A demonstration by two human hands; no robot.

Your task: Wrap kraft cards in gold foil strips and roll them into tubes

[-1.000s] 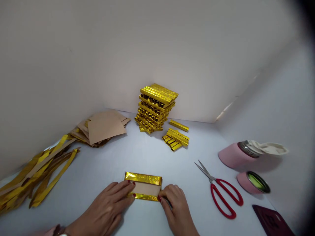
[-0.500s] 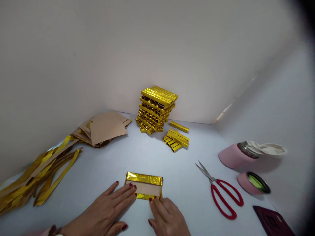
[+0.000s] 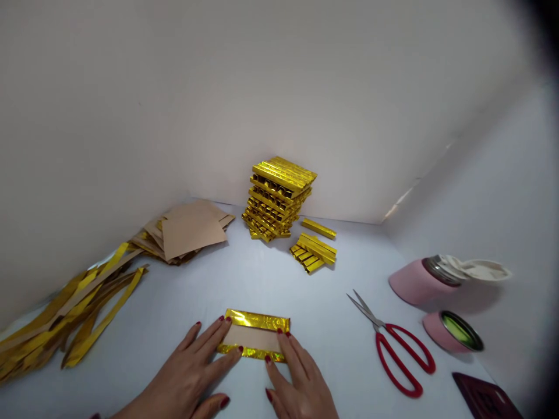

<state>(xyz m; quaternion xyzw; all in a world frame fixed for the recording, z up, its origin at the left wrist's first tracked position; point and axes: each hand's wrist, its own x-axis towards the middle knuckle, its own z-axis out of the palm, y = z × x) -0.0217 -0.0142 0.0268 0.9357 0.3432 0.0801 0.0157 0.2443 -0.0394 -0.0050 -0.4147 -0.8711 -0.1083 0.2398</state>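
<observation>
Landmark: gold stack (image 3: 279, 201), crosswise layers of narrow gold tubes, on the pale surface (image 3: 262, 285) close to the back wall (image 3: 174, 105); from my remote post I give every place by it.
Folded gold sheet (image 3: 253, 337): one, flat on the surface, in front of the gold stack and well apart; gold bands along far and near edges, plain tan between.
Left hand (image 3: 194, 369): in front of the gold stack, to its left; I see it palm down, fingers spread wide, several fingertips on the sheet's left end, thumb off it.
Right hand (image 3: 301, 378): in front of the gold stack, slightly right; fingers parted, gripping nothing, fingertips on the sheet's right end.
Small tube pile (image 3: 312, 253): just in front and right of the gold stack.
Single tube (image 3: 318, 228): just right of the gold stack.
Brown sheets (image 3: 194, 233): loose heap, left of the gold stack.
Gold and tan strips (image 3: 94, 308): tangled, farther left of the gold stack.
Scissors (image 3: 379, 325): red-handled, blades slightly parted, in front and right of the gold stack.
Pink flask (image 3: 421, 282): white cap open, well right of the gold stack.
Pink cup (image 3: 439, 331): green within, likewise right of the gold stack, nearer the person.
Dark red flat item (image 3: 484, 396): farthest forward and right of the gold stack; I cannot identify it.
</observation>
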